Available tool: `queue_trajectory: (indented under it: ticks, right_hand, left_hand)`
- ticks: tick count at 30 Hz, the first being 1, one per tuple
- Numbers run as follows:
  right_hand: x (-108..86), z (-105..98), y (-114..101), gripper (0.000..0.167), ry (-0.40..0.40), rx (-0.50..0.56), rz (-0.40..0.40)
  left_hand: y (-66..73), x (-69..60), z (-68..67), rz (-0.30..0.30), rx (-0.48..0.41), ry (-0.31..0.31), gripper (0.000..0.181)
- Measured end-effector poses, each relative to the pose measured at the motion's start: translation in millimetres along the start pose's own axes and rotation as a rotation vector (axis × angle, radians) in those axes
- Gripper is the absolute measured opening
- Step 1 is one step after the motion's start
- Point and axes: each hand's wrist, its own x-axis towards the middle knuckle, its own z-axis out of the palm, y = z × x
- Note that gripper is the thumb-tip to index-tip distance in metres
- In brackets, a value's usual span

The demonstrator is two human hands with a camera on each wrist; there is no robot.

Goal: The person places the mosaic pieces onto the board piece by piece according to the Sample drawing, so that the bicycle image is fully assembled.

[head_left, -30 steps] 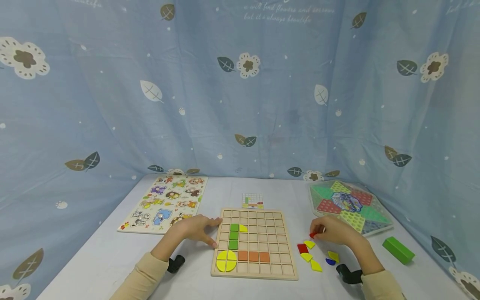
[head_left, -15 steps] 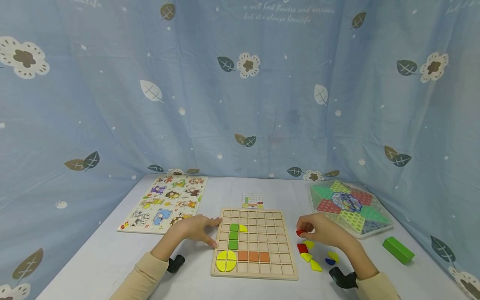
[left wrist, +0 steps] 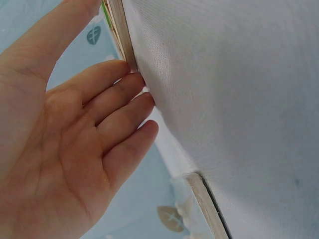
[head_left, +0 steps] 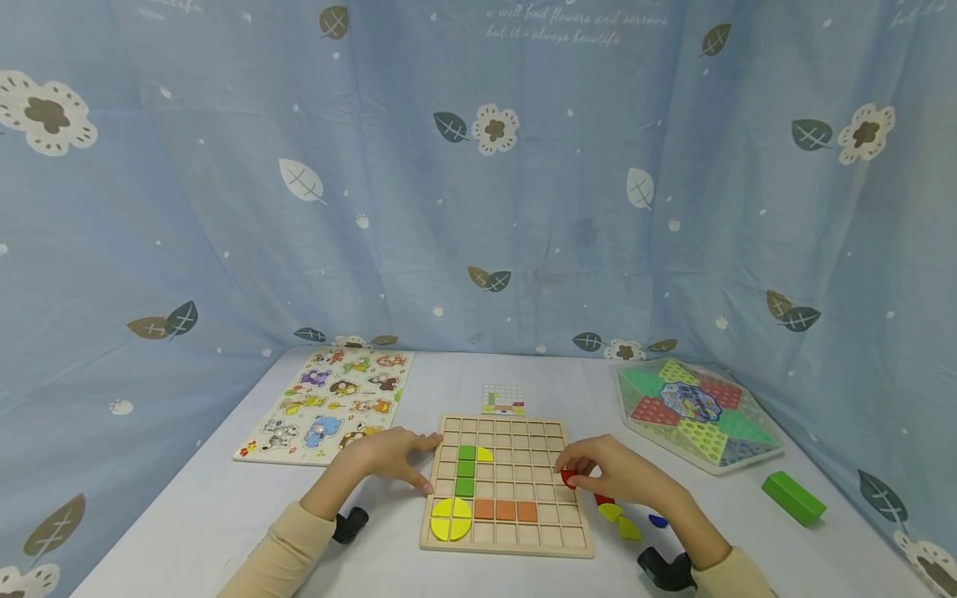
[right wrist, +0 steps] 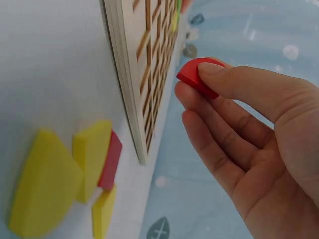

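Note:
My right hand (head_left: 616,472) pinches a red half-round block (right wrist: 192,74) between thumb and fingers, held over the right edge of a wooden grid board (head_left: 508,550). At the board's left edge, my left hand (head_left: 392,457) rests with thumb and fingers spread, holding nothing. In the left wrist view its fingers (left wrist: 119,109) lie nearly straight against a wooden edge. Set in the grid are green squares (head_left: 466,469), orange squares (head_left: 505,511), a yellow circle of quarter pieces (head_left: 441,529) and a single yellow quarter (head_left: 485,455).
Right of the board lie several loose yellow pieces (head_left: 628,529), a blue piece (head_left: 658,522) and a partly hidden red block (right wrist: 110,162). A pattern card (head_left: 504,400) lies behind the board. Around stand an animal puzzle (head_left: 299,448), a hexagonal game box (head_left: 721,399) and a green block (head_left: 794,498).
My right hand has carried the red half-round block leftward from beside the loose pieces to the board's right edge. My left hand has stayed in place.

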Motion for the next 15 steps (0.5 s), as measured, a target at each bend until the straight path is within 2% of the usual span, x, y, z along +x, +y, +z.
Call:
queue_trajectory:
  ticks: [7, 15]
  right_hand:
    - [5.4, 10.9, -3.8, 0.013, -0.001, 0.047, -0.051]
    - [11.9, 24.4, -8.2, 0.012, 0.04, 0.086, -0.057]
  left_hand:
    - [2.4, -1.6, -0.6, -0.005, -0.01, -0.002, 0.085]
    - [1.9, -1.4, -0.4, 0.003, -0.009, -0.007, 0.084]
